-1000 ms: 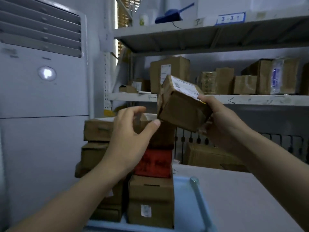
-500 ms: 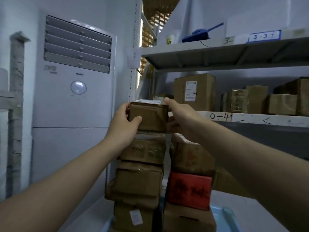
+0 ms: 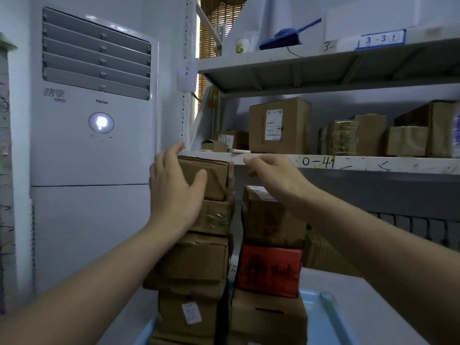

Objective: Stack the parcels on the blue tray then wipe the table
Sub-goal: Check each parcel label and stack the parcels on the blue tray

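Half a second ago both hands were clasping the top parcel (image 3: 207,176); now the right hand (image 3: 272,178) is lifting clear of it, fingers loosely bent and holding nothing, while the left hand (image 3: 174,189) is still resting against its left face, fingers straight, thumb lying across the front.

Nearest, the blue tray (image 3: 321,317) is showing only as a rim right of the stacks and a sliver at lower left; the rest is hiding under the cardboard and running off the bottom edge. Two stacks are standing on it side by side. The left stack is showing about five brown boxes, though the forearm is covering part of them and the lowest is cut off. The right stack is showing three: a brown base, a red parcel (image 3: 268,270) and a brown box (image 3: 273,215) above. The white table (image 3: 368,307) is spreading out to the right.

Behind, a white air conditioner (image 3: 94,125) is standing at left. Metal shelving (image 3: 348,163) is carrying several more cartons, those at right being cropped, and a blue scoop (image 3: 283,38) is lying on the top shelf.
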`<act>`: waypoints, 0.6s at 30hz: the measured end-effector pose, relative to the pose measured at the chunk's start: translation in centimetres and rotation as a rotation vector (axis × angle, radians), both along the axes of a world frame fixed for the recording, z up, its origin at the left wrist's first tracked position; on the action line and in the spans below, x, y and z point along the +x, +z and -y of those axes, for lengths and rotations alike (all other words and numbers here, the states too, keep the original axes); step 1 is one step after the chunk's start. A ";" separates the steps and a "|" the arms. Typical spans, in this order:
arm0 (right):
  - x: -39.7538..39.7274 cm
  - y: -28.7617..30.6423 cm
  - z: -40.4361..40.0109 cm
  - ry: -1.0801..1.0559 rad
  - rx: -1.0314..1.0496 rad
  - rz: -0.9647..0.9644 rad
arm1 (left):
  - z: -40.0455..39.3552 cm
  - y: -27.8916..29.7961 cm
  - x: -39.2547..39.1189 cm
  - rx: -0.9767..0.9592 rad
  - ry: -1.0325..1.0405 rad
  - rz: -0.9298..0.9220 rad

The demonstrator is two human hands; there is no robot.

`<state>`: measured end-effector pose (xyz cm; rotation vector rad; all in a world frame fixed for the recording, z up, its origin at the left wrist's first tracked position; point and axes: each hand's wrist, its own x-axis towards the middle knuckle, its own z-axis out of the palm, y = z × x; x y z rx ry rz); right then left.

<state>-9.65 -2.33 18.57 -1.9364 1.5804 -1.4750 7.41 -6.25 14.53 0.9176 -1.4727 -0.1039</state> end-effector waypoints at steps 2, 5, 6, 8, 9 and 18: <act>-1.3 -1.0 -1.1 -0.029 -0.137 0.064 | -2.2 -0.6 -2.0 -0.192 -0.042 0.071; -4.5 -3.4 -3.1 -0.113 -0.248 0.115 | -5.4 -2.5 -6.0 -0.349 -0.164 0.239; -5.8 -4.5 -3.8 -0.143 -0.250 0.122 | -6.4 -3.3 -7.4 -0.371 -0.212 0.296; -8.8 -7.5 -5.4 -0.227 -0.219 0.117 | -8.2 -5.1 -10.6 -0.388 -0.326 0.390; -10.4 -9.1 -6.1 -0.275 -0.193 0.124 | -8.8 -6.1 -12.1 -0.383 -0.383 0.424; -26.8 -21.5 -17.0 -0.741 0.218 0.281 | -10.9 -17.9 -28.5 0.078 -0.791 0.614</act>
